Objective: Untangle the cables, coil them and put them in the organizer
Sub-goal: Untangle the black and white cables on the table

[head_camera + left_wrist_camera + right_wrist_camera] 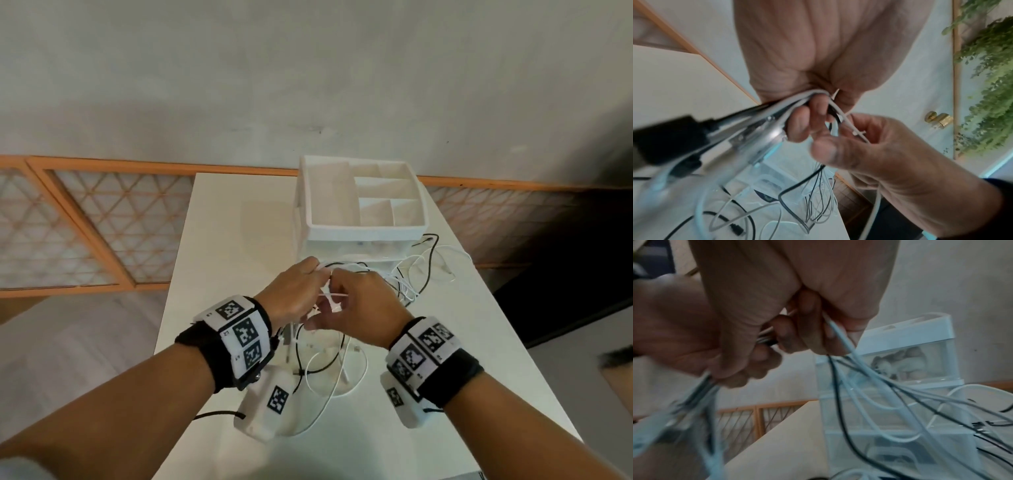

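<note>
A tangle of white and black cables [407, 274] hangs between my two hands above the white table [222, 246]. My left hand [294, 291] grips a bundle of cables [797, 104], fingers curled round it. My right hand [356, 301] pinches a white cable [840, 335] close to the left hand. More loops trail down onto the table below my wrists [329, 373]. The white organizer [363, 195] stands just behind the hands, its top compartments showing nothing inside.
The organizer has clear drawers [910, 363] under its top tray. Loose cable ends [442, 260] lie to its right on the table. An orange-framed lattice panel [102, 219] runs behind the table; a dark area lies at the right.
</note>
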